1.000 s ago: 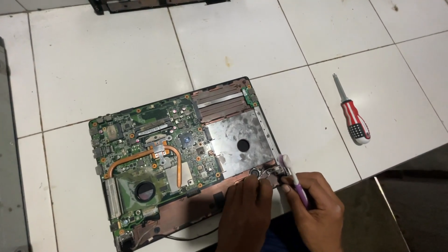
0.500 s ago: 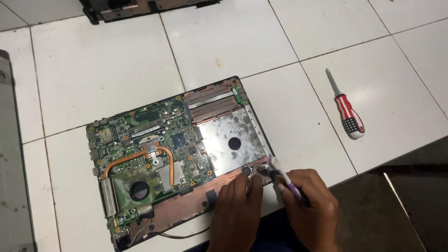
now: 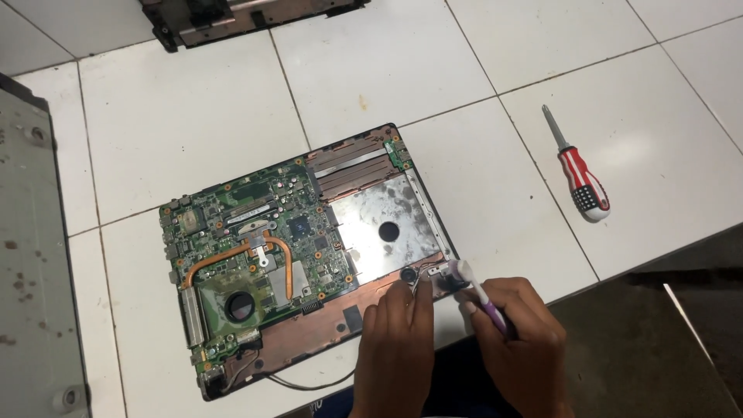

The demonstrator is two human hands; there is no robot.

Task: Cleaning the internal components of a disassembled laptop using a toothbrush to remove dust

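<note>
A white tiled worktop (image 3: pixel 193 116) carries an opened laptop base (image 3: pixel 302 248), its green motherboard (image 3: pixel 248 232) bare. At the base's near right corner, the right hand (image 3: pixel 515 325) grips a purple-handled toothbrush (image 3: pixel 476 286) (white head against the hinge area). The left hand (image 3: pixel 398 333) presses fingertips on the copper-coloured edge, holding nothing. A red-and-white screwdriver (image 3: pixel 580 178) lies well apart.

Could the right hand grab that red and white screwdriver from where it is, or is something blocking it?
Probably yes. The screwdriver lies alone on bare white tiles, up and to the right of the right hand, with nothing between them. But that hand already holds a purple-handled brush, so it would need to put that down first.
</note>
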